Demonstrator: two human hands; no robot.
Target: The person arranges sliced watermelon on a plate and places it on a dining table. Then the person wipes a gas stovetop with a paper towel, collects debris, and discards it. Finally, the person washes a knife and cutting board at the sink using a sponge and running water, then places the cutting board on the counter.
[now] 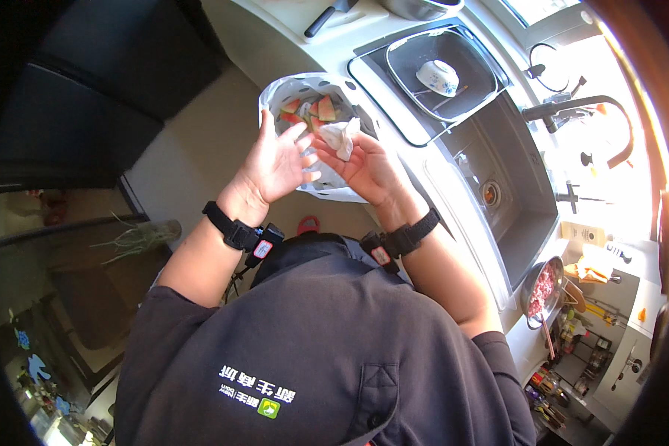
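My right hand [369, 170] holds a crumpled white tissue [340, 135] between thumb and fingers, palm turned up. To its left, my left hand [273, 161] is spread with the palm up and nothing in it. Its thumb overlaps the rim of a bin [267, 89] lined with a white plastic bag; whether they touch I cannot tell. Both hands are over the near part of this bin. Inside lie several watermelon rind pieces [326, 108] with some red flesh on them. Part of the bin's contents is hidden behind my fingers.
On the right, a sink [521, 145] has a black faucet [557, 108]. A draining basket [393, 61] over it holds a patterned white bowl [438, 77]. A knife [326, 19] lies at the counter's far end. A metal bowl of raw meat [542, 290] stands at right.
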